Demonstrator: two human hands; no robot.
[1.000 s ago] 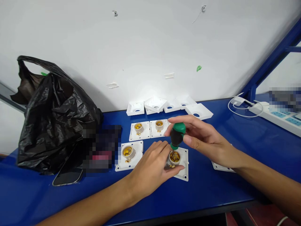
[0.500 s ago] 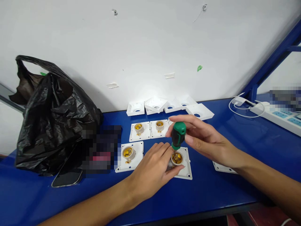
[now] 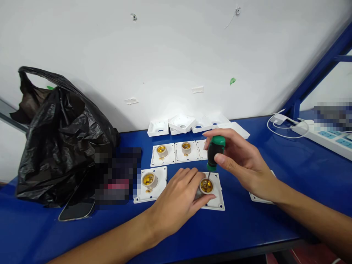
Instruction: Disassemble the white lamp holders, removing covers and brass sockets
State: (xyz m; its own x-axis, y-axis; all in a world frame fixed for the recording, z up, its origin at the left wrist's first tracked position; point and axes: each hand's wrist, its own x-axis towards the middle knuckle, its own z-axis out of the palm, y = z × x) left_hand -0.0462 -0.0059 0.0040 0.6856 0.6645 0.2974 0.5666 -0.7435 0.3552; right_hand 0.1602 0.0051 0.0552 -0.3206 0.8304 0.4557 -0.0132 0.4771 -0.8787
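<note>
My right hand (image 3: 242, 161) is closed around the green and black handle of a screwdriver (image 3: 216, 152). The shaft points down, its tip inside the brass-lined cup of a lamp socket (image 3: 206, 186) on a square white base plate (image 3: 218, 194). Thumb and fingers of my left hand (image 3: 181, 200) wrap round that socket and hold it against the blue table. To the left lies another base plate with a lamp socket (image 3: 150, 179), a brass terminal at its foot. Behind are more such lamp sockets (image 3: 162, 151) on plates, one partly hidden by my right hand.
Several white square covers (image 3: 158, 128) with round holes lie along the wall. A black plastic bag (image 3: 66, 135) and a phone (image 3: 78, 205) are at left. At right sit a power strip (image 3: 327, 137) with a white cable and a plate (image 3: 261, 198) partly under my right forearm.
The screwdriver in my right hand has moved a little right and stands more upright, its tip still in the socket. My left hand stays on the socket.
</note>
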